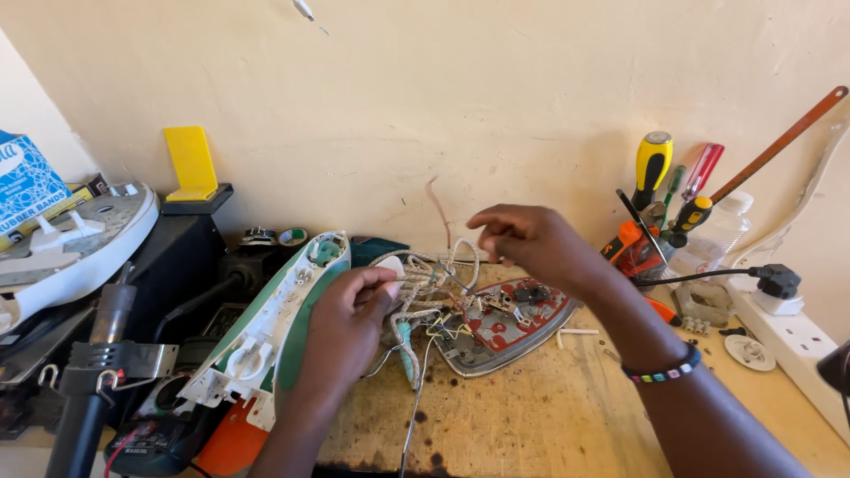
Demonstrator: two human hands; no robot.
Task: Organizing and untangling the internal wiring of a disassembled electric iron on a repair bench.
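The wire tangle point(431, 292) over the iron soleplate point(505, 326) is pinched by the left hand point(343, 329); the right hand point(531, 243), fingers bunched, hides what is gripped (undeterminable). The green-and-white iron shell point(270, 332) lies alongside, screwdrivers point(664, 199) behind.

iron soleplate point(509, 329): bare metal, dull sheen, red patches
iron shell point(274, 327): glossy green and white plastic
wires point(425, 296): pale woven cloth sleeving, frayed
workbench point(531, 407): worn wood, rough, dark stains
screwdriver handles point(652, 164): smooth plastic, yellow and black
wall point(425, 106): matt cream paint, scuffed
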